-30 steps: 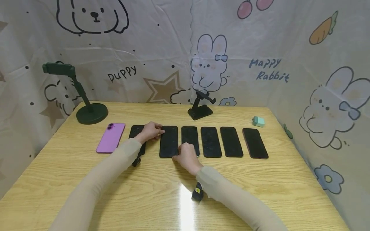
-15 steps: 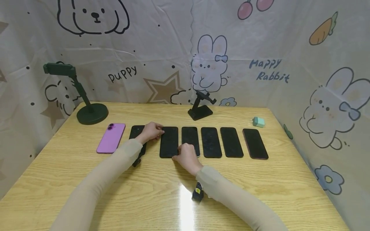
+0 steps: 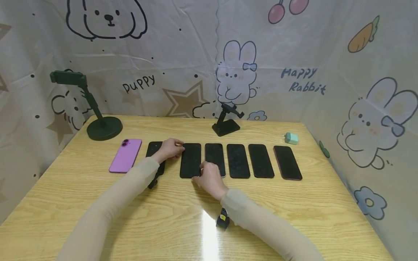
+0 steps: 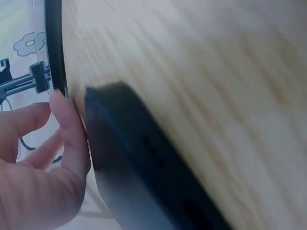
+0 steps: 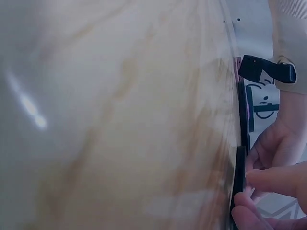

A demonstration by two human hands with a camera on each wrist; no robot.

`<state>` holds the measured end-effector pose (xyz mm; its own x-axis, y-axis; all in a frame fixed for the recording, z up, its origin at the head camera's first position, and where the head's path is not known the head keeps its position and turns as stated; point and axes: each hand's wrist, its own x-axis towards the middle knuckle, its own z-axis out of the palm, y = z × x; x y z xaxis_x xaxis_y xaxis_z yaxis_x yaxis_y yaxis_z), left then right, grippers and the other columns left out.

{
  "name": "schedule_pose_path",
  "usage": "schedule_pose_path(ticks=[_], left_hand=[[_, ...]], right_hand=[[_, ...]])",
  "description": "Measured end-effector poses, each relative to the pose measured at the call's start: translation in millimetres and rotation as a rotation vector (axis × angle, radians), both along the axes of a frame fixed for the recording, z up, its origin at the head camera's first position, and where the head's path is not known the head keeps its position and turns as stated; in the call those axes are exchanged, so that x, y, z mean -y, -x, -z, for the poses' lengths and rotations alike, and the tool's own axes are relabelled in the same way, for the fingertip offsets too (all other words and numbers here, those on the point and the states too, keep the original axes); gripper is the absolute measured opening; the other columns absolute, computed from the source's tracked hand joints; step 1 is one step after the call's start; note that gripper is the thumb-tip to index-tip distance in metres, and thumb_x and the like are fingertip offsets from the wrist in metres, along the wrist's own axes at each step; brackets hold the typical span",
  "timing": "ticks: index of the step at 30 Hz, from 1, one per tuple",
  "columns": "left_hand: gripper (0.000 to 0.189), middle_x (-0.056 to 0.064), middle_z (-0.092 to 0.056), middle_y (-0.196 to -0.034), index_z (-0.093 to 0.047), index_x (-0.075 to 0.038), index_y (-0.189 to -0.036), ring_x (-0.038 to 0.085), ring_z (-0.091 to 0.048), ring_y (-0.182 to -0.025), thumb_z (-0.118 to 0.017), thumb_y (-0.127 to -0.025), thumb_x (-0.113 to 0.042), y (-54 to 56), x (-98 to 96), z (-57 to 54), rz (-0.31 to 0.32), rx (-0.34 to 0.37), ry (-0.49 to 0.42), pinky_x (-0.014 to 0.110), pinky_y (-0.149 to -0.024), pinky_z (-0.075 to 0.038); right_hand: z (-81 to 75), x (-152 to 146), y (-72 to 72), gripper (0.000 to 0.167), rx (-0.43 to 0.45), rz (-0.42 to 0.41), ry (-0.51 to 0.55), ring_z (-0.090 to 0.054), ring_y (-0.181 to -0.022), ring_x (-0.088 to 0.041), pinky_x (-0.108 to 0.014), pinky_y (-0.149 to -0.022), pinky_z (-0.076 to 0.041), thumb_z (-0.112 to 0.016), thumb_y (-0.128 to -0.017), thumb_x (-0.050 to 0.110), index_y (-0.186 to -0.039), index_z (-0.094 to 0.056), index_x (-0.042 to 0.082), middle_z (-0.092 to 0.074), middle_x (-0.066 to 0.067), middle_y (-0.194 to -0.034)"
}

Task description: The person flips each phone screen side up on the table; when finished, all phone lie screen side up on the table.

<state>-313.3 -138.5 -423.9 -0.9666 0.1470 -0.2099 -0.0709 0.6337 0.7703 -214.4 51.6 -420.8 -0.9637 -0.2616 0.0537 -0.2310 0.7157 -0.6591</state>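
Observation:
A black phone (image 3: pixel 190 163) lies flat, screen up, in the row on the wooden table. My left hand (image 3: pixel 168 148) holds its far left corner with thumb and fingertips. In the left wrist view the thumb (image 4: pixel 69 124) meets the phone's edge. My right hand (image 3: pixel 211 180) pinches the near right corner of the same phone, and the right wrist view has its fingertips (image 5: pixel 247 218) on the thin dark edge. Under my left wrist a second black phone (image 3: pixel 154 146) is partly covered. My right hand partly covers another dark phone (image 3: pixel 214 152).
A pink phone (image 3: pixel 125 156) lies camera side up at the left. Further dark phones (image 3: pixel 238 161) continue the row rightward. Behind stand a green phone stand (image 3: pixel 103 127) and a black one (image 3: pixel 226 127). A mint charger plug (image 3: pixel 291 137) sits back right. Patterned cloth (image 3: pixel 183 54) hangs behind.
My right hand's thumb has slid very slightly left along the phone's near edge. My left hand stays at the far corner, and the phones stay in their row.

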Motion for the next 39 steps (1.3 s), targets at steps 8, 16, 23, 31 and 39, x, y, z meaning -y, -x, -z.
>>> schedule_pose_path(ticks=[8,16,23,31,39], left_hand=[[0.043,0.028,-0.061,-0.117,-0.049,0.005,-0.135,0.011,-0.065,-0.065,-0.056,-0.096,-0.012,-2.1,20.1,-3.9,-0.045,-0.016,-0.112,0.025,-0.062,-0.058],[0.045,0.027,-0.063,-0.109,-0.052,0.008,-0.131,0.014,-0.066,-0.069,-0.063,-0.091,-0.010,-1.0,43.3,-10.7,-0.092,-0.108,-0.088,0.025,-0.062,-0.058],[0.044,0.028,-0.059,-0.116,-0.057,0.006,-0.126,0.036,-0.064,-0.096,-0.066,-0.090,-0.017,-3.3,59.4,-10.7,-0.131,-0.192,0.077,0.038,-0.078,-0.056],[0.058,0.034,-0.050,-0.130,-0.050,0.011,-0.130,0.045,-0.047,-0.121,-0.067,-0.090,-0.026,-5.8,73.3,-5.6,-0.144,-0.182,0.235,0.052,-0.100,-0.042],[0.074,0.036,-0.041,-0.132,-0.044,0.016,-0.132,0.046,-0.036,-0.122,-0.065,-0.088,-0.040,-9.6,77.2,-9.8,-0.134,-0.060,0.317,0.054,-0.103,-0.036]], right_hand=[[0.1,13.0,-8.7,0.037,0.034,-0.067,0.057,-0.062,-0.080,-0.021,-0.031,-0.070,-0.053,-0.079,-0.079,0.019,-0.106,-0.065,-0.003,-0.066,-0.011,-0.090],[-0.4,31.4,-10.9,0.033,0.095,-0.087,0.137,-0.063,-0.079,-0.017,-0.028,-0.072,-0.052,-0.082,-0.076,0.022,-0.100,-0.070,0.003,-0.069,-0.006,-0.087],[2.9,44.6,-9.7,0.041,0.121,-0.112,0.176,-0.065,-0.088,-0.019,-0.028,-0.077,-0.053,-0.082,-0.076,0.021,-0.110,-0.068,0.002,-0.069,-0.008,-0.100],[5.9,56.1,-12.2,0.048,0.138,-0.155,0.162,-0.066,-0.085,-0.016,-0.027,-0.075,-0.053,-0.082,-0.076,0.021,-0.117,-0.066,0.002,-0.069,-0.011,-0.107],[5.4,66.4,-13.7,0.051,0.143,-0.162,0.161,-0.066,-0.080,-0.012,-0.026,-0.075,-0.053,-0.083,-0.074,0.018,-0.118,-0.064,-0.001,-0.068,-0.010,-0.105]])
